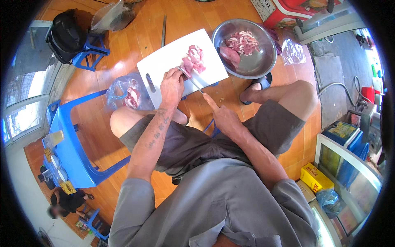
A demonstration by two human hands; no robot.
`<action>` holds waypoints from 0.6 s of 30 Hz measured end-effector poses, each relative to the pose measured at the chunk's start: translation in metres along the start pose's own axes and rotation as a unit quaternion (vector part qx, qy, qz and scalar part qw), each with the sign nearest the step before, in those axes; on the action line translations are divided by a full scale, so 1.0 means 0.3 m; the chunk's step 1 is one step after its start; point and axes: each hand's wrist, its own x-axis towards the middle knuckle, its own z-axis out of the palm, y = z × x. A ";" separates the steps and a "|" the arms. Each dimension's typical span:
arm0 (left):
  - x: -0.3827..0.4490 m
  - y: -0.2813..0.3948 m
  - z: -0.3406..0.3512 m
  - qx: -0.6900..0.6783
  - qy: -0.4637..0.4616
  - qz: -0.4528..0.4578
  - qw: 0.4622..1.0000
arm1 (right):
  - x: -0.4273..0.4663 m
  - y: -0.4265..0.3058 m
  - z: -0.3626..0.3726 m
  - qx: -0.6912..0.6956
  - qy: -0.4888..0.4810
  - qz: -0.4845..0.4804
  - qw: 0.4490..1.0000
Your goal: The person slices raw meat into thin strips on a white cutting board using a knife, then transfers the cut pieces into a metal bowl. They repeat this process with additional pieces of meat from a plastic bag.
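Pieces of raw meat (pixel 194 59) lie on a white cutting board (pixel 160 60) in front of me. In my right hand (pixel 223 115) is a knife (pixel 195 84), its blade slanting up and left across the board to the meat's near edge. My left hand (pixel 172 85) rests over the board with curled fingers at the blade's far end, by the meat; whether the fingertips pinch a piece is hidden. Right of the board stands a steel bowl (pixel 253 66) with a pile of sliced meat (pixel 242 42) and a larger whole piece (pixel 230 57).
A plastic bag with meat (pixel 132 94) sits left of the board. A long thin rod-like tool (pixel 164 31) lies beyond it. A blue plastic table (pixel 74 145) is at left, near a blue stool (pixel 89 52) bearing a black bag (pixel 66 35). Farther back sits another person (pixel 69 199).
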 end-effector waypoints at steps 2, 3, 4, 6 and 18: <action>-0.005 0.003 -0.001 -0.004 -0.002 0.004 1.000 | 0.038 -0.005 -0.009 0.004 0.016 -0.013 1.000; -0.009 0.001 0.005 -0.006 -0.001 0.006 1.000 | 0.088 -0.009 -0.001 0.004 0.031 -0.016 0.999; -0.005 0.002 0.005 -0.009 0.000 0.009 1.000 | 0.154 -0.011 0.019 0.003 0.046 -0.019 0.999; 0.002 0.000 0.005 -0.007 0.000 0.003 1.000 | 0.196 -0.003 0.049 0.003 0.063 -0.021 0.998; 0.008 -0.009 0.003 -0.024 -0.006 -0.015 1.000 | 0.085 0.082 0.030 0.173 0.150 -0.031 0.973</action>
